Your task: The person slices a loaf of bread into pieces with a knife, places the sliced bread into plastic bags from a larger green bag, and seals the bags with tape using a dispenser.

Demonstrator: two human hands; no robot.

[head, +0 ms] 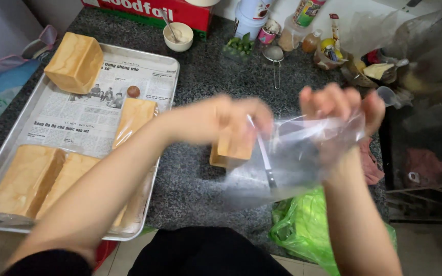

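The left hand grips a tan block-shaped bread loaf beside the clear thin plastic bag. The right hand (fingers curled) pinches the bag's rim, mouth toward the loaf.

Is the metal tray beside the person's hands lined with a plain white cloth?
No, the metal tray is lined with printed newspaper, on which the bread loaves rest.

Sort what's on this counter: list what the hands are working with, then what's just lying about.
In use: left hand, bread loaf, right hand, clear plastic bag, tray of more loaves.

Lying about: small white bowl, strainer, green bag, red box.
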